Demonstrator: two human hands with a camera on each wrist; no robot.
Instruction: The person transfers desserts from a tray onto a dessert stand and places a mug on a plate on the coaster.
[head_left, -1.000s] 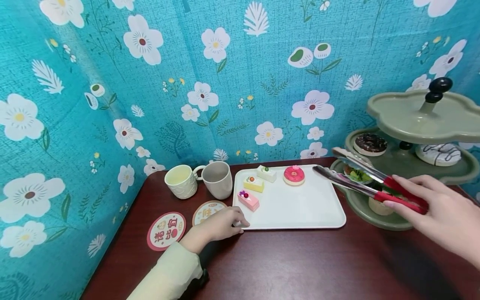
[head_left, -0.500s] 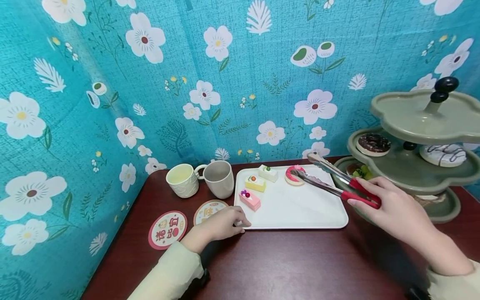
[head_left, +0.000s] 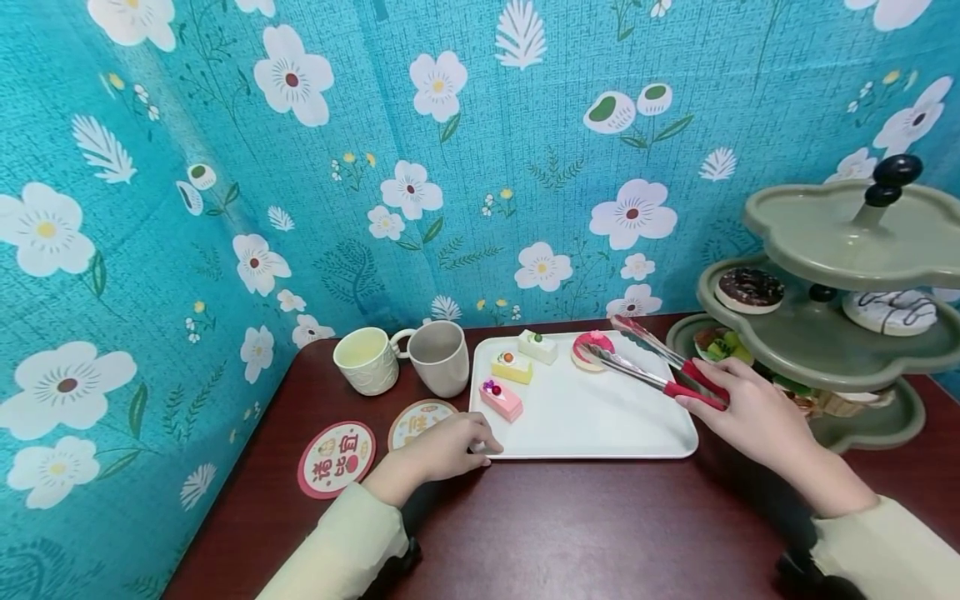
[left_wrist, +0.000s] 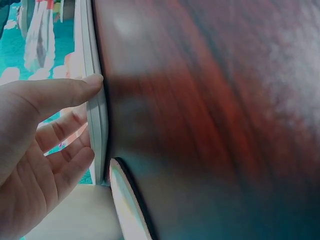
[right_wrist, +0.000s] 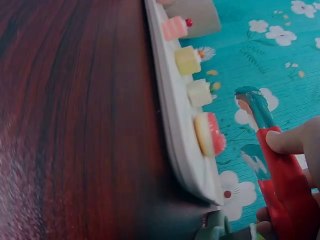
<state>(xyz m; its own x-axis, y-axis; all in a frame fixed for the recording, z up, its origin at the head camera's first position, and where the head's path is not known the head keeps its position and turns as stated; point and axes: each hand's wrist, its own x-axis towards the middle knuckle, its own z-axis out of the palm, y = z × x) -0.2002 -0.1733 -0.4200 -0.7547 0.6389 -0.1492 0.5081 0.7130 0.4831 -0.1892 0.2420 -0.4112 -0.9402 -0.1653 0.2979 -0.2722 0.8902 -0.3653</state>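
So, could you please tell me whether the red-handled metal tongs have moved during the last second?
Yes. The red-handled metal tongs travelled left from the green tiered stand to the pink donut.

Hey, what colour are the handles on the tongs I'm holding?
Red, on the tongs in your right hand; the head view shows it best.
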